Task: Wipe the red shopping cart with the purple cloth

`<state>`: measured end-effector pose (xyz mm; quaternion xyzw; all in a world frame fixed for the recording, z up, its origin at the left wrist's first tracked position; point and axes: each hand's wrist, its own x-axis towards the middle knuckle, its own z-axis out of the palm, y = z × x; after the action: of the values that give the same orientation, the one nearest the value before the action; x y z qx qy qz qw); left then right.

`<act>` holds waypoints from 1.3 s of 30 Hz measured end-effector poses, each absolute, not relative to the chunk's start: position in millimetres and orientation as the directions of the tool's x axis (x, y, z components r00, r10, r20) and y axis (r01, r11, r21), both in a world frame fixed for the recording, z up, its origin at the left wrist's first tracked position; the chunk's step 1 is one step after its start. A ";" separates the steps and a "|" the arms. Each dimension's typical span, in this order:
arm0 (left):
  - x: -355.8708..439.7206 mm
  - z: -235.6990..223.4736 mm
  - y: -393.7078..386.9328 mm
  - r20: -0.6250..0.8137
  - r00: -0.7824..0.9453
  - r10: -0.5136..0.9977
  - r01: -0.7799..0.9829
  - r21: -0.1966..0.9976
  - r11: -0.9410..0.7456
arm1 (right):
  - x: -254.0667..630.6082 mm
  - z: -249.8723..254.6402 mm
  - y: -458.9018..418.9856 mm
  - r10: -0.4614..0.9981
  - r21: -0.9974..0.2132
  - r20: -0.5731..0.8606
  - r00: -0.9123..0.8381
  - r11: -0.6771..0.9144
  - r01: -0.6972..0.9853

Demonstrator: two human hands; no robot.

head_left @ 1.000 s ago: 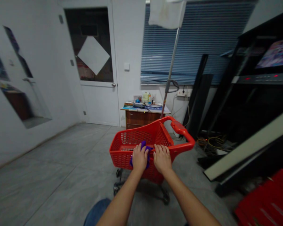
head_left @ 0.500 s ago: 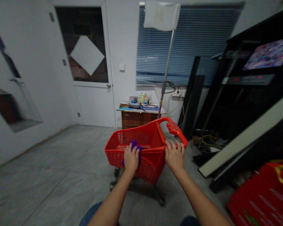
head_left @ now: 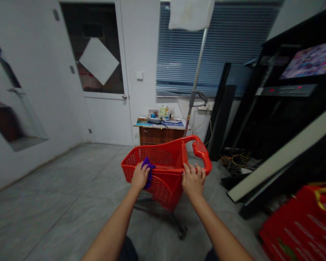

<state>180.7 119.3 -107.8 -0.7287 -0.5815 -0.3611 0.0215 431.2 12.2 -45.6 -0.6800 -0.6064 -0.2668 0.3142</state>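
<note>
A small red shopping cart [head_left: 163, 188] with a perforated plastic basket stands on the floor in front of me. My left hand [head_left: 140, 176] is closed on a purple cloth [head_left: 149, 172], pressing it over the basket's near rim. Part of the cloth hangs inside the basket and part outside. My right hand [head_left: 193, 180] grips the rim at the rear corner, just below the cart's red handle [head_left: 202, 154]. Its fingertips curl over the edge. Below the basket, a dark wheeled frame shows.
A low wooden cabinet [head_left: 160, 135] with small items stands behind the cart, beside a pole [head_left: 199, 61] bearing a white board. At right are a black rack [head_left: 250, 116], leaning panels [head_left: 282, 156], loose cables [head_left: 239, 159] and red bags [head_left: 301, 224]. A white door [head_left: 108, 119] is at back left.
My left hand has slid left along the near rim with the purple cloth. My right hand has shifted slightly left, still on the rear corner. The pole behind appears farther right and more tilted.
</note>
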 end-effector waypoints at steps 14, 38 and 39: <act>232.1 -88.0 113.8 0.537 0.231 0.811 0.736 0.449 -0.507 | 441.8 -35.9 -6.1 0.631 -0.058 0.775 0.030 0.024 0.998; 199.8 -97.8 138.1 0.521 0.052 0.852 0.750 0.543 -0.378 | 459.3 -46.8 18.4 0.398 -0.250 0.907 0.137 0.247 0.936; 203.7 -94.5 136.6 0.513 0.041 0.857 0.747 0.554 -0.368 | 455.2 -46.7 18.9 0.392 -0.253 0.909 0.144 0.242 0.937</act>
<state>203.7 136.6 -94.5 -0.7184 -0.5583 -0.4095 -0.0672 455.2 18.9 -46.7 -0.5555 -0.5982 -0.2653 0.5131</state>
